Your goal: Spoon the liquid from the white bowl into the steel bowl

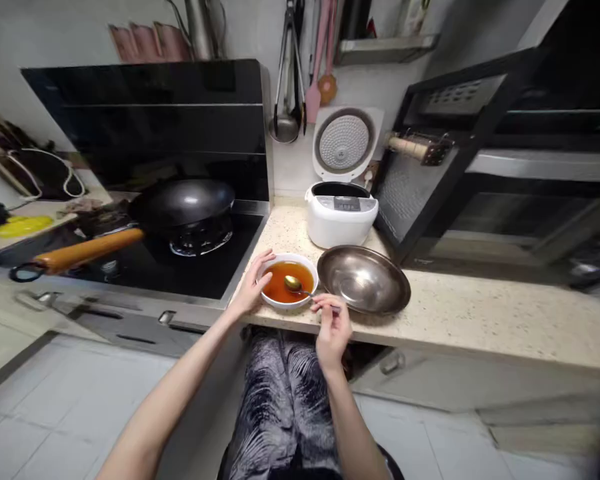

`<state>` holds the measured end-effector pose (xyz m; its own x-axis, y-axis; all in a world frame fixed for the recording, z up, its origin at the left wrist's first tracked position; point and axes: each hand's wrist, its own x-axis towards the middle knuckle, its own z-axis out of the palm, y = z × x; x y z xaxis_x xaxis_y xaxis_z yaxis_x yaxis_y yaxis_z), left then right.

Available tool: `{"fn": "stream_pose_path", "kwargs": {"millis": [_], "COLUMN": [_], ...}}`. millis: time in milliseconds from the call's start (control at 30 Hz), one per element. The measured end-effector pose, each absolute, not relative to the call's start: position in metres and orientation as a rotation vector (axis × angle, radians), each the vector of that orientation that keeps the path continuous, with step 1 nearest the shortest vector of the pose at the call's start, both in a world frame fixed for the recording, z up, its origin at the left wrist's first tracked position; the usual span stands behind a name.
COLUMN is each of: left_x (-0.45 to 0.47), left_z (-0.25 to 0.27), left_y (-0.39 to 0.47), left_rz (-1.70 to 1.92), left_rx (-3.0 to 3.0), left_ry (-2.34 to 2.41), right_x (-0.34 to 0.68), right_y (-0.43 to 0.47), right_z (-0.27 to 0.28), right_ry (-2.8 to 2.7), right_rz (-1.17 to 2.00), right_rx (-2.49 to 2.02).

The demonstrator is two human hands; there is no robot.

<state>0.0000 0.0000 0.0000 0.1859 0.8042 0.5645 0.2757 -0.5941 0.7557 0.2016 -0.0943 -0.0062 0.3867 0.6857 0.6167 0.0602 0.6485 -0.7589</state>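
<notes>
A white bowl (286,305) of clear amber-brown liquid (275,285) stands near the front edge of the counter. My left hand (250,288) steadies it from the left, thumb over the rim and fingers along the outside. Between the fingertips of my right hand (333,330) is the handle of a metal spoon (293,283). The bowl of the spoon is in the liquid or at its surface; I cannot tell how deep. Just right of the white bowl sits a wide, shallow metal basin (367,281), its inside showing bare metal.
Behind the bowls, a white rice cooker (341,223) has its lid raised. At left, a black wok (185,201) sits on the gas stove (243,240), its wooden handle (93,248) jutting frontward. Utensils including a ladle (284,128) hang on the wall. A dark oven unit (495,227) stands at right.
</notes>
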Motion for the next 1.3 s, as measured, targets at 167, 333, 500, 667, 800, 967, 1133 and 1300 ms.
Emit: {"fn": "stream_pose_path", "kwargs": {"millis": [167,333,500,667,800,967,1133,1300], "left_x": [0.0,0.0,0.001,0.003,0.004,0.003,0.004,0.004], "left_z": [0.003,0.006,0.006,0.006,0.007,0.008,0.008,0.007], "left_y": [-0.003,-0.005,-0.005,-0.007,-0.008,-0.008,-0.008,-0.006], "left_rz": [1.406,1.388,1.391,1.4,1.409,1.408,1.394,1.407], "left_rx": [1.998,2.022,2.013,1.989,1.996,2.022,2.031,2.032], "left_ry": [0.996,1.004,0.998,1.012,1.03,1.036,1.033,1.02], "right_x": [0.202,0.203,0.204,0.206,0.206,0.206,0.205,0.204], "right_y": [-0.094,-0.095,-0.094,-0.096,-0.099,-0.1,-0.099,-0.097], "right_z": [-0.004,0.002,0.009,0.016,0.016,0.014,0.014,0.016], "right_ry": [-1.08,-1.068,-1.061,-1.046,-1.043,-1.044,-1.054,-1.059], "right_rz": [0.432,0.423,0.42,0.388,0.379,0.38,0.389,0.391], "right_rx": [-0.779,-0.763,-0.742,-0.731,-0.74,-0.759,-0.77,-0.762]}}
